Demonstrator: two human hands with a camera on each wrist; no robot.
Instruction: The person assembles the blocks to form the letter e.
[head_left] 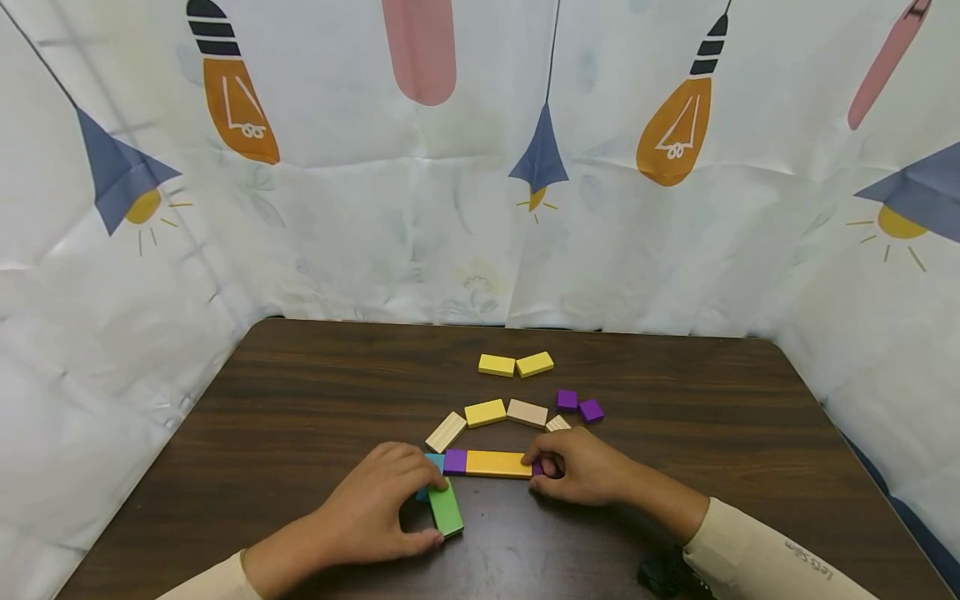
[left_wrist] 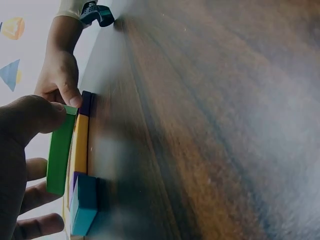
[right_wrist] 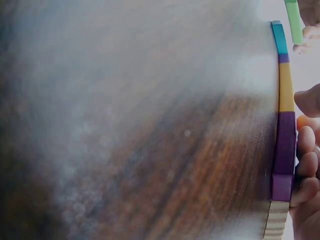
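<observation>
Green block (left_wrist: pixel 60 152) pinched aloft in our left hand (head_left: pixel 378 504) near the blue block (left_wrist: pixel 84 207), we're likely placing it; our right hand (head_left: pixel 588 467) touches a purple block (right_wrist: pixel 285 142), whether pinching we cannot tell. Next probably calls for gentle lowering.

A bulb-printed sheet (head_left: pixel 390 225) hangs behind the table (head_left: pixel 322 383)

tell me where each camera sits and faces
Head: on the head, facing forward and down at table and cloth; left fingers, right fingers, sleeves show.
Left wrist: on that wrist, facing the green block; left fingers near, right beyond.
Right wrist: on that wrist, facing across the table; right fingers near, left beyond.
Both wrist views share the green block.
</observation>
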